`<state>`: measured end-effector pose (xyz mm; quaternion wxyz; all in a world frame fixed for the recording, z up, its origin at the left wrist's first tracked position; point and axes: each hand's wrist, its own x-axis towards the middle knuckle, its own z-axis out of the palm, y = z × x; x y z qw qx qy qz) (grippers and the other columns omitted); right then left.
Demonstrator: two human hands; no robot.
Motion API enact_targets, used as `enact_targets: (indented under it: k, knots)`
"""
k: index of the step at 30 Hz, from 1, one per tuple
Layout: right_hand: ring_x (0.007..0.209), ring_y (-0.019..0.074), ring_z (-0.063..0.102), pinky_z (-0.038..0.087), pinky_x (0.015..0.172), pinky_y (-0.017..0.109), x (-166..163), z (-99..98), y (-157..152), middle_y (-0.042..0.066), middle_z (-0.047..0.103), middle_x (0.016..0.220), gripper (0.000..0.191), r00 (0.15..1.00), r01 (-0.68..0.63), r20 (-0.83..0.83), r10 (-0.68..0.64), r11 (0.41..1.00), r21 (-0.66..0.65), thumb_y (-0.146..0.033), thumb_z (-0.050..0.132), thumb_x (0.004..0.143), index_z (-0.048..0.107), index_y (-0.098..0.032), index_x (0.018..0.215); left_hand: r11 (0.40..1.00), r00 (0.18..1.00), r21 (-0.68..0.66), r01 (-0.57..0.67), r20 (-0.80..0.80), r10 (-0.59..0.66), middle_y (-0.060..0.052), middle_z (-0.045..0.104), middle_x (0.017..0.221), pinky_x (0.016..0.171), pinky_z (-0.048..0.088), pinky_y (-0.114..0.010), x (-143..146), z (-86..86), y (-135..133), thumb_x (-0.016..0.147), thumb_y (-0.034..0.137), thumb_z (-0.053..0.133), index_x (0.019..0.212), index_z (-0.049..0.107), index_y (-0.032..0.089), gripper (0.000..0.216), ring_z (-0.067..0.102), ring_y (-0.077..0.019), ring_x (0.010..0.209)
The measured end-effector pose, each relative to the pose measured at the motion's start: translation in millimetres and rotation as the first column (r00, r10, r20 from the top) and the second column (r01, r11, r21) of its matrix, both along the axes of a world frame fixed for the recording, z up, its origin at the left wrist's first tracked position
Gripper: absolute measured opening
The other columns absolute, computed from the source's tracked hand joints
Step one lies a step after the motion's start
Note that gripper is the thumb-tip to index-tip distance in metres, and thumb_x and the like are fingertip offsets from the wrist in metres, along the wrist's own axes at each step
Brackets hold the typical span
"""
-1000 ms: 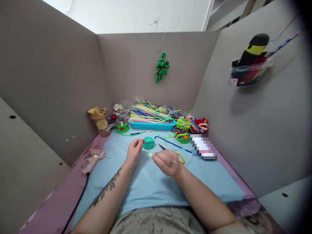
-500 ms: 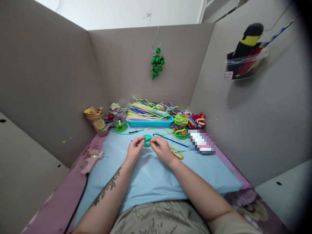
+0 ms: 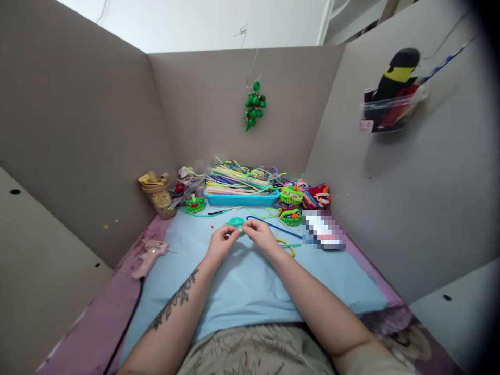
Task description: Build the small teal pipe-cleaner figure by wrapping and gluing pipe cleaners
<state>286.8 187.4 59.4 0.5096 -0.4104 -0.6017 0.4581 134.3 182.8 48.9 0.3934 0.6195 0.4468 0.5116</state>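
Note:
A teal pipe-cleaner piece [image 3: 235, 222], rounded and fuzzy, is between my hands above the blue cloth [image 3: 258, 291]. My left hand [image 3: 223, 242] pinches its near edge with thumb and forefinger. From the other side my right hand [image 3: 261, 235] is also closed on it, fingertips almost meeting the left ones. My fingers cover part of the piece, so its exact shape cannot be made out. Just right of my right hand lie a yellow loop [image 3: 291, 249] and a teal strip [image 3: 291, 245]. A dark blue pipe cleaner [image 3: 279, 228] stretches behind that hand.
Pipe cleaners fill a blue tray [image 3: 242, 199] at the back. Green frog-like figures [image 3: 195, 204] flank it. A pink glue gun [image 3: 150, 259] with a black cord rests at left, near a cup [image 3: 157, 195]. A blurred-out phone [image 3: 324, 230] lies right. Grey panels [image 3: 211, 114] enclose the table.
Both hands have drawn closer together, their fingertips now meeting at the near edge of the teal piece. My left hand has shifted slightly right and nearer. The view has tilted a little.

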Motion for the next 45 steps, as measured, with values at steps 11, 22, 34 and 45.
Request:
enact_targets:
  k: [11, 22, 34, 45]
  knots:
    - [0.051, 0.0090, 0.038, 0.031, 0.051, 0.022, -8.3, -7.2, 0.8, -0.005, 0.045, 0.055, 0.019, 0.999, 0.051, 0.019, -0.051, 0.999, 0.008, -0.035, 0.057, 0.069, 0.053, -0.016, 0.065, 0.991, 0.986, 0.063, -0.118, -0.107, 0.124, 0.000, 0.057, 0.059, 0.055, 0.038, -0.022, 2.9, -1.8, -2.0, 0.071, 0.033, 0.060, 0.062, 0.059, 0.015, 0.021, 0.052, -0.0119, 0.058]
    - [0.056, 0.0105, 0.042, 0.034, 0.054, 0.023, -3.8, -8.3, -1.2, -0.003, 0.049, 0.061, 0.018, 0.985, -0.047, 0.171, 0.036, 0.997, 0.064, -0.034, 0.055, 0.073, 0.054, -0.017, 0.068, 0.989, 0.983, 0.104, -0.105, -0.142, 0.120, -0.002, 0.061, 0.066, 0.058, 0.041, -0.023, 2.4, 2.1, -3.4, 0.073, 0.033, 0.058, 0.065, 0.062, 0.015, 0.020, 0.054, -0.0142, 0.065]
    - [0.054, 0.0093, 0.040, 0.031, 0.053, 0.022, -0.3, -11.3, 2.8, -0.004, 0.048, 0.058, 0.017, 0.979, -0.075, 0.192, 0.070, 0.997, 0.019, -0.032, 0.054, 0.072, 0.055, -0.016, 0.066, 0.999, 0.994, 0.030, -0.035, -0.102, 0.037, -0.002, 0.063, 0.066, 0.063, 0.042, -0.024, 2.0, -1.9, 1.0, 0.076, 0.033, 0.055, 0.070, 0.061, 0.014, 0.021, 0.055, -0.0140, 0.064]
    - [0.051, 0.0085, 0.039, 0.030, 0.051, 0.021, 8.3, -4.0, 5.2, -0.006, 0.046, 0.054, 0.016, 0.981, -0.062, 0.183, 0.067, 0.997, -0.036, -0.031, 0.055, 0.069, 0.056, -0.016, 0.063, 0.988, 0.983, 0.153, 0.017, -0.185, 0.011, -0.005, 0.068, 0.083, 0.063, 0.047, -0.025, -0.6, -4.6, -2.5, 0.072, 0.032, 0.063, 0.090, 0.065, 0.017, 0.024, 0.060, -0.0145, 0.067]
